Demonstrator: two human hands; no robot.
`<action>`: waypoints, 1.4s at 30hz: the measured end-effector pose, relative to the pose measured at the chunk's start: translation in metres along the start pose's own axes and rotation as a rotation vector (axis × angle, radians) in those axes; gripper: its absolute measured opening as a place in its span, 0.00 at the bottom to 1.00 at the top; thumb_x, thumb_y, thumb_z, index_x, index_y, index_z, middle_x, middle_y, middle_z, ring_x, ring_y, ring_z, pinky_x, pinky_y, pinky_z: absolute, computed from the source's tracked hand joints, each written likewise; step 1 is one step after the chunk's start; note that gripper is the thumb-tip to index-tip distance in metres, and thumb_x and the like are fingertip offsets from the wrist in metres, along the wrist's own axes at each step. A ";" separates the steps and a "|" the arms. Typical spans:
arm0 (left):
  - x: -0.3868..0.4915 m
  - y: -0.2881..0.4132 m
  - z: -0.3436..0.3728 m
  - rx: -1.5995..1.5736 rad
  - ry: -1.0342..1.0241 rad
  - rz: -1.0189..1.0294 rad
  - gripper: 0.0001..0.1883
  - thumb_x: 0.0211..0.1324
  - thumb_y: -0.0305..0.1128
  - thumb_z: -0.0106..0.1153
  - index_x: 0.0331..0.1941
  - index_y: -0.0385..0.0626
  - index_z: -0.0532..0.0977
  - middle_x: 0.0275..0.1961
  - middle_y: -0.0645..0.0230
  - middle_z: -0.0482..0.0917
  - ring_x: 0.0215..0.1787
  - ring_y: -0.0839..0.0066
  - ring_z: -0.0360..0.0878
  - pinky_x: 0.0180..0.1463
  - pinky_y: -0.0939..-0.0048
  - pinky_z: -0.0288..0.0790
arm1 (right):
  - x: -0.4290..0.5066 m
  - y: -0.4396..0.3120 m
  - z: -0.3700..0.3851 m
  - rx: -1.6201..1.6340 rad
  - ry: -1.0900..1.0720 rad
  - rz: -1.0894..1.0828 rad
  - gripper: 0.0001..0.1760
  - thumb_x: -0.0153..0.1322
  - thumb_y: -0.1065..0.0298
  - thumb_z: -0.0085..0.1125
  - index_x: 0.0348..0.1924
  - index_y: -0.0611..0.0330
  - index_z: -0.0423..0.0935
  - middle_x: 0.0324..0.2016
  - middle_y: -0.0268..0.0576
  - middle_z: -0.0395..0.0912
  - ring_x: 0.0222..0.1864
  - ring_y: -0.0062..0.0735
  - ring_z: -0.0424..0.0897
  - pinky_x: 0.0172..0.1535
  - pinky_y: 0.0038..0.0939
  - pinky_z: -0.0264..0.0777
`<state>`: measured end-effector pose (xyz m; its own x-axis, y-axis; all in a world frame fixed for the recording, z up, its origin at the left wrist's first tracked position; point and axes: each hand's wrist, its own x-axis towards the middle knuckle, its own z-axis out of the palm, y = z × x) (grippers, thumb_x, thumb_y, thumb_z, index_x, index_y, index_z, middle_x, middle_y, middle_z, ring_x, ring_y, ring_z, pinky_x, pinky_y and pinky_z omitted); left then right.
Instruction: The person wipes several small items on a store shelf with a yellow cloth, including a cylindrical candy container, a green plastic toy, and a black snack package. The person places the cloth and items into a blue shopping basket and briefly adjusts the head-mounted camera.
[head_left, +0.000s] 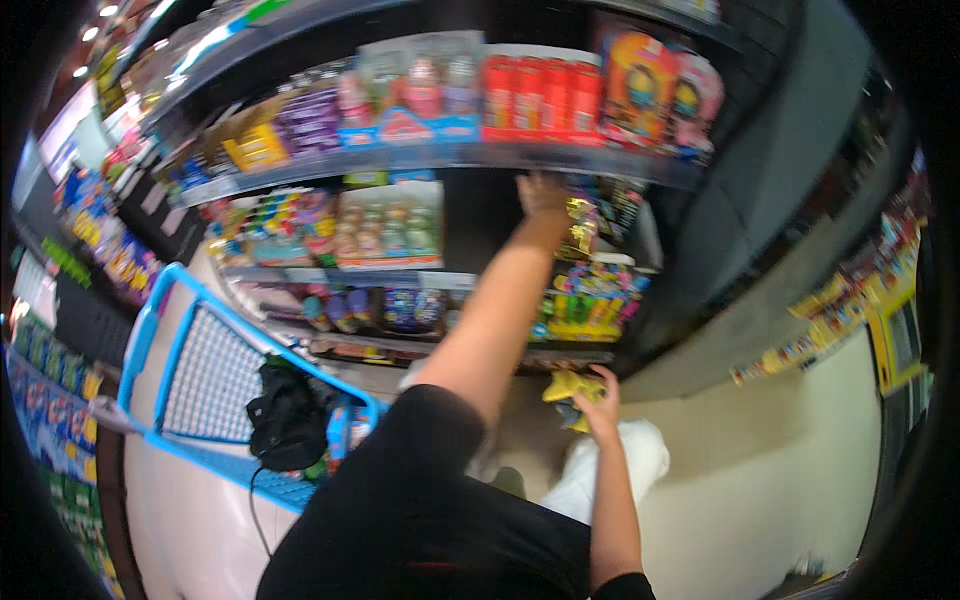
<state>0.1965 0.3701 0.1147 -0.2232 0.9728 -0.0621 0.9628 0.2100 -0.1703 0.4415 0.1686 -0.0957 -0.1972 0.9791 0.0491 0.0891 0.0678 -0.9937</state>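
Observation:
My left arm stretches up into the middle shelf bay, and my left hand (541, 196) is just under the upper shelf's front edge. Its fingers are blurred and partly in shadow, so I cannot tell whether they hold anything. Close to its right side are shiny gold-wrapped goods (581, 225). Lower down, in front of the bottom shelf, my right hand (601, 405) grips a crinkled yellow packet (566, 386). Something grey shows beneath the packet, too blurred to name.
A blue shopping cart (214, 367) stands at left with a black bag (289, 416) in it. The upper shelf (450, 155) carries red boxes (541, 94) and a display of capped bottles (424, 90). A tray of round items (390, 225) sits below. A grey pillar (750, 187) rises at right.

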 end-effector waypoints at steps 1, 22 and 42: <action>0.000 0.000 0.001 -0.071 -0.018 0.012 0.57 0.28 0.65 0.73 0.67 0.52 0.63 0.75 0.62 0.54 0.77 0.49 0.42 0.69 0.37 0.47 | 0.001 0.000 0.002 -0.021 0.017 -0.012 0.34 0.56 0.77 0.66 0.55 0.58 0.69 0.48 0.42 0.71 0.48 0.34 0.73 0.52 0.33 0.71; -0.213 -0.122 0.032 -1.501 0.677 -0.142 0.36 0.48 0.43 0.71 0.55 0.35 0.64 0.40 0.60 0.77 0.38 0.75 0.77 0.42 0.71 0.73 | 0.062 0.060 0.004 -0.160 0.126 -0.074 0.20 0.68 0.66 0.63 0.51 0.63 0.74 0.51 0.43 0.74 0.52 0.35 0.72 0.57 0.36 0.63; -0.335 -0.025 0.094 -2.780 -0.607 0.088 0.34 0.66 0.63 0.38 0.64 0.49 0.65 0.58 0.68 0.75 0.58 0.77 0.73 0.60 0.72 0.68 | -0.063 -0.172 0.091 -0.287 0.061 -0.646 0.21 0.55 0.85 0.52 0.41 0.63 0.77 0.49 0.50 0.74 0.60 0.56 0.71 0.63 0.47 0.62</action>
<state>0.2333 0.0304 0.0476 0.1977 0.9716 -0.1303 -0.8793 0.2345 0.4145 0.3500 0.0777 0.0629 -0.2429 0.7344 0.6338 0.2282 0.6783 -0.6984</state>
